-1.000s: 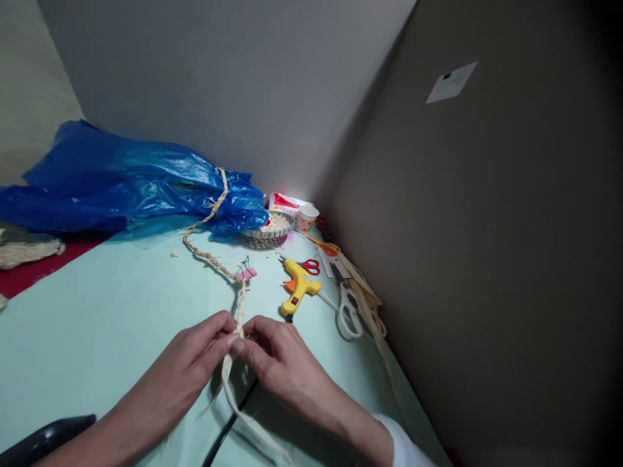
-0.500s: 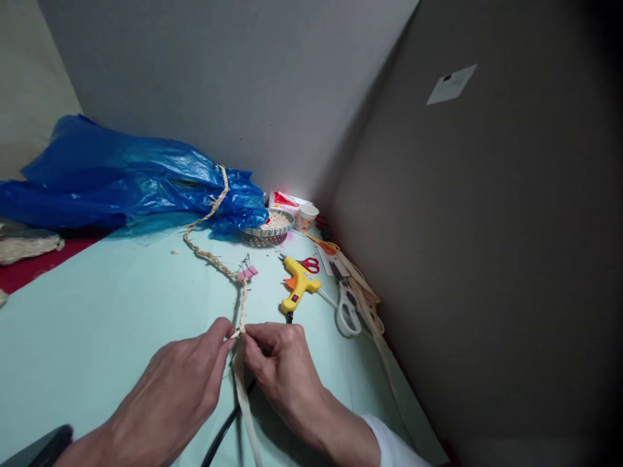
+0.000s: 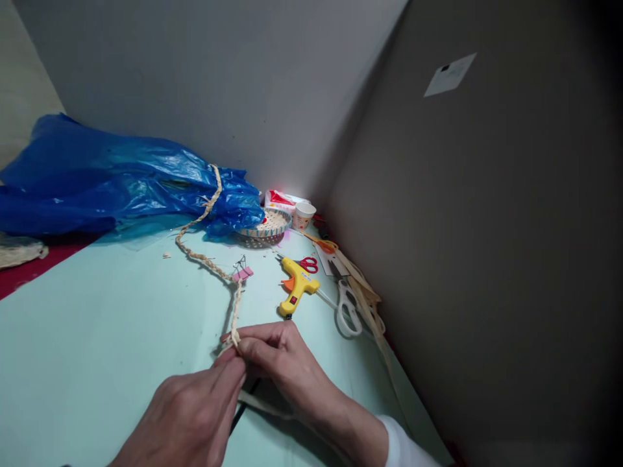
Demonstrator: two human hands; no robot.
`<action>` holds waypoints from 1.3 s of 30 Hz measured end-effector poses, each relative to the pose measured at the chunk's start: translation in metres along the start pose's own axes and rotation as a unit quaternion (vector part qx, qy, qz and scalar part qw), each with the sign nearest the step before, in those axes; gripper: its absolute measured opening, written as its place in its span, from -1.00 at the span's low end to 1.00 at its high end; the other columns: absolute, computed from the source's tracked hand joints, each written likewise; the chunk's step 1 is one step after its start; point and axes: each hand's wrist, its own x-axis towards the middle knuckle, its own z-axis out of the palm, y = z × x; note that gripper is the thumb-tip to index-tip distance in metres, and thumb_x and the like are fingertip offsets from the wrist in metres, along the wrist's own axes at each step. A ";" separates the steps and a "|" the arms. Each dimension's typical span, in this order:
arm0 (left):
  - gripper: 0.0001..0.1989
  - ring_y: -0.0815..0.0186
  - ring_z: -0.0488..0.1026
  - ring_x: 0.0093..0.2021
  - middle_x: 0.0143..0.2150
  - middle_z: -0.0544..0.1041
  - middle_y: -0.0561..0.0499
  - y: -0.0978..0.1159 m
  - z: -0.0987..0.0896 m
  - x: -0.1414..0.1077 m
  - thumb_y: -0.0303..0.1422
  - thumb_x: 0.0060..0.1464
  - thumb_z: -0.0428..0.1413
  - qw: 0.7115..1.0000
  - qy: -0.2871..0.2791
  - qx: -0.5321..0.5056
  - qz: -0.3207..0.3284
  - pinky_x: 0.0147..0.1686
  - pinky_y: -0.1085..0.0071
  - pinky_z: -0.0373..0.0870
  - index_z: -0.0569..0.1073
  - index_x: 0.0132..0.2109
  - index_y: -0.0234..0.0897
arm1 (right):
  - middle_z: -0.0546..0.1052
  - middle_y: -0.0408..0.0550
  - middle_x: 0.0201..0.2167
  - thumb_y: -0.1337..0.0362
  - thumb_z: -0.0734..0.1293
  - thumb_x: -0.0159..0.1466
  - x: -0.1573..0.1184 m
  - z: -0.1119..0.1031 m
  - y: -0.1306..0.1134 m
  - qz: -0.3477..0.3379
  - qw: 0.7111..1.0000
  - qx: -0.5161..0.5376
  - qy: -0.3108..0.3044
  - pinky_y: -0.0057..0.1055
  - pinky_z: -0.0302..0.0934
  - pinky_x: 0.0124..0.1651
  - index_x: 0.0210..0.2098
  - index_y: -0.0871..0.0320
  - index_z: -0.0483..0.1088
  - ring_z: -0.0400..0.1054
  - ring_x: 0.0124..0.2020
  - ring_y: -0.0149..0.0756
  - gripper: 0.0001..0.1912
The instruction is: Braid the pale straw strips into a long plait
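A pale braided cord [image 3: 237, 305] runs from the blue bag down to my hands, with a pink binder clip [image 3: 243, 275] fixed on it partway. My right hand [image 3: 287, 363] pinches the near end of the braid between thumb and forefinger. Just below, my left hand [image 3: 195, 402] is closed at the braid's end, fingertips pressed together on a strand that they mostly hide. A loose flat strip [image 3: 265, 407] trails beneath my right hand toward the right.
A yellow glue gun [image 3: 295, 285] lies right of the braid, beside red-handled scissors [image 3: 309, 264] and white-handled scissors [image 3: 347, 311]. Behind stand a round basket [image 3: 267, 230], a paper cup [image 3: 304, 214] and a blue plastic bag [image 3: 121, 175]. Pale strips [image 3: 370, 311] lie along the right wall.
My left hand has moved down and right, below the braid's end. My right forefinger now reaches across behind the braid. The loose strip has swung to the right.
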 end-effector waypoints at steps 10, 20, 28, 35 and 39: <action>-0.77 0.22 0.51 -0.29 -0.32 0.57 0.03 -0.005 -0.042 0.032 -0.17 0.23 0.05 0.962 0.035 -0.122 -0.244 -0.24 0.38 0.35 0.49 -0.32 -0.13 | 0.19 -0.24 -0.70 0.22 0.37 0.18 -0.001 -0.001 0.000 0.002 0.999 0.018 0.043 -0.47 -0.16 -0.46 -0.52 0.29 0.56 -0.09 -0.58 -0.50 -0.73; -0.67 0.37 0.29 -0.55 -0.50 0.42 0.11 -0.003 -0.030 0.043 -0.09 -0.05 0.29 0.747 -0.115 -0.499 -0.424 -0.48 0.44 0.35 0.56 -0.21 -0.21 | 0.45 -0.10 -0.55 0.20 0.30 0.28 -0.003 -0.002 0.004 -0.036 0.999 -0.034 0.001 -0.49 0.09 -0.36 -0.41 0.26 0.54 0.19 -0.51 -0.42 -0.72; -0.62 0.42 0.13 -0.57 -0.57 0.32 0.17 0.002 -0.032 0.045 -0.14 -0.12 0.32 0.726 -0.086 -0.491 -0.474 -0.59 0.53 0.10 0.54 -0.15 -0.20 | 0.51 -0.20 -0.47 0.35 0.20 0.40 -0.016 -0.005 -0.002 -0.049 0.962 -0.264 0.041 -0.51 0.16 -0.29 -0.07 0.17 0.37 0.34 -0.42 -0.41 -0.83; -0.66 0.52 -0.06 -0.59 -0.58 0.25 0.20 0.001 -0.029 0.044 -0.12 -0.21 0.36 0.653 -0.075 -0.539 -0.526 -0.63 0.58 -0.07 0.47 -0.39 -0.25 | 0.52 -0.20 -0.43 0.33 0.18 0.42 -0.019 -0.007 -0.009 -0.031 0.960 -0.277 0.019 -0.48 0.17 -0.24 -0.05 0.14 0.27 0.36 -0.37 -0.40 -0.87; -0.61 0.47 0.23 -0.57 -0.55 0.41 0.12 0.004 -0.030 0.050 -0.19 -0.35 0.41 0.657 -0.061 -0.511 -0.551 -0.60 0.59 0.08 0.44 -0.38 -0.23 | 0.52 -0.18 -0.42 0.32 0.19 0.41 -0.019 -0.008 -0.010 -0.012 0.958 -0.287 0.018 -0.45 0.16 -0.22 -0.06 0.14 0.26 0.37 -0.32 -0.35 -0.88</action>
